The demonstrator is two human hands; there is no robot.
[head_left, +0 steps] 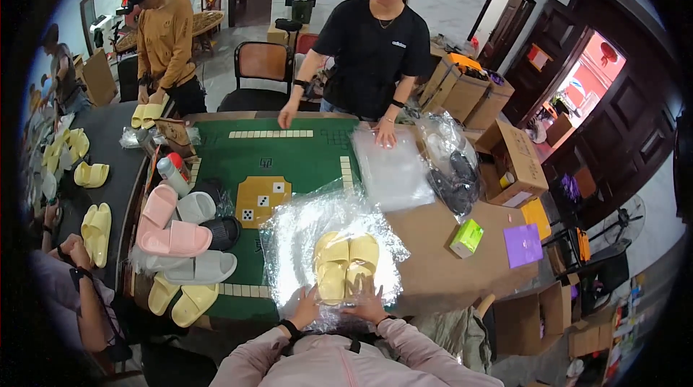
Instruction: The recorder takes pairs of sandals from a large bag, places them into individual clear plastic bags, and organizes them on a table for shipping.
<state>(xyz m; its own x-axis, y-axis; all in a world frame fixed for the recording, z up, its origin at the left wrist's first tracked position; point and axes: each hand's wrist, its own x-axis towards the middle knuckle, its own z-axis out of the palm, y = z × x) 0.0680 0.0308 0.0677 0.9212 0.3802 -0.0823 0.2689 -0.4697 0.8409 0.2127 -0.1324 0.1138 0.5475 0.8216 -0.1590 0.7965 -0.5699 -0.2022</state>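
A pair of pale yellow slippers [346, 266] lies on a stack of clear plastic bags [292, 242] in front of me; I cannot tell if the pair is inside the top bag. My left hand [306, 307] rests at the near left edge of the bags, beside the slippers, fingers apart. My right hand [368, 306] is at the near end of the slippers, its spread fingers touching the right slipper or the film over it. Neither hand grips anything. Glare off the plastic blurs the bag edges.
Left: pink slippers [173, 238], grey slippers [209, 268] and more yellow slippers [191, 304]. Right: another bag stack [393, 177] under a co-worker's hand [385, 133], a bag of dark slippers [462, 177], a green box [467, 238], a purple packet [522, 246] and a cardboard box [516, 163].
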